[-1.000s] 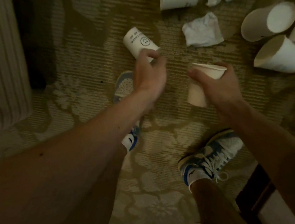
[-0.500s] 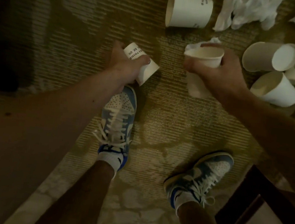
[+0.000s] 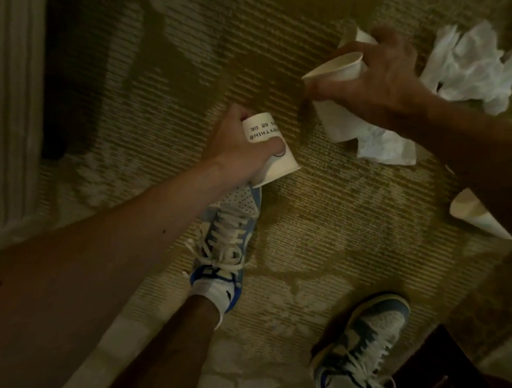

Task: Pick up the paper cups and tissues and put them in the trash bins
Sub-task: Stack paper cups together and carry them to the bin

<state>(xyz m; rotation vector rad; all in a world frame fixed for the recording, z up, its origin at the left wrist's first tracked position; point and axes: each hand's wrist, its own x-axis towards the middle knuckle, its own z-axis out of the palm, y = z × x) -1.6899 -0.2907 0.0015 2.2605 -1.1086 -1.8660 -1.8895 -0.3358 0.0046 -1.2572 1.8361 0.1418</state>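
Early going, I judge: no trash bin in sight, and a loose paper cup (image 3: 475, 217), a crumpled tissue (image 3: 384, 144) and a farther heap of tissues (image 3: 473, 65) lie on the carpet (image 3: 323, 233). The left hand (image 3: 237, 147), nearer, above the left sneaker (image 3: 230, 238), wraps fingers and thumb round a printed paper cup (image 3: 269, 154), mouth tipped down. The right hand (image 3: 385, 84), stretched farther out and low, grips a plain paper cup (image 3: 335, 75) near its rim.

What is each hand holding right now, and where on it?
Left hand grips the printed paper cup round its side wall, toward the base. Right hand grips a plain paper cup round its upper wall, just below the rim.
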